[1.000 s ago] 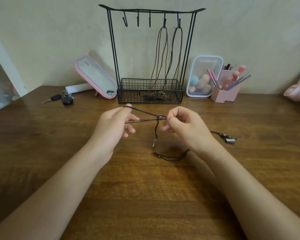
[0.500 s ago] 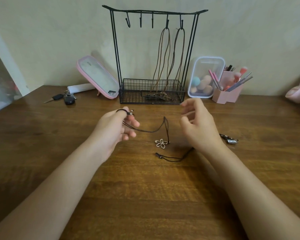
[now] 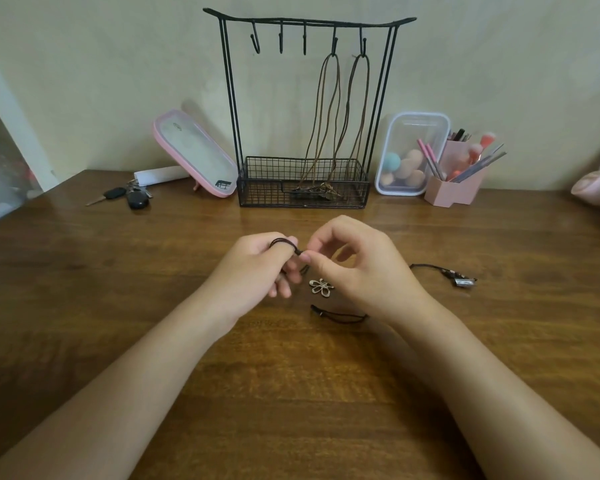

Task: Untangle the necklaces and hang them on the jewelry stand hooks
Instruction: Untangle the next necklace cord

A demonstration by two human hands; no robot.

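Note:
A black wire jewelry stand rises at the back of the wooden desk. Two brown cord necklaces hang from its two right hooks, their pendants lying in the basket. The three left hooks are bare. My left hand is shut on a dark cord necklace, looped over its fingers. My right hand pinches the same cord at the left fingertips. Its flower pendant rests on the desk between my hands. A second dark cord runs under my right wrist to a metal pendant.
A pink-framed mirror leans left of the stand, with car keys beside it. A clear box of sponges and a pink brush holder stand to the right. A pink object sits at the far right edge.
My right hand let go of the cord and opened, then came back left to pinch it at my left fingertips. The flower pendant dropped onto the desk and the cord went slack.

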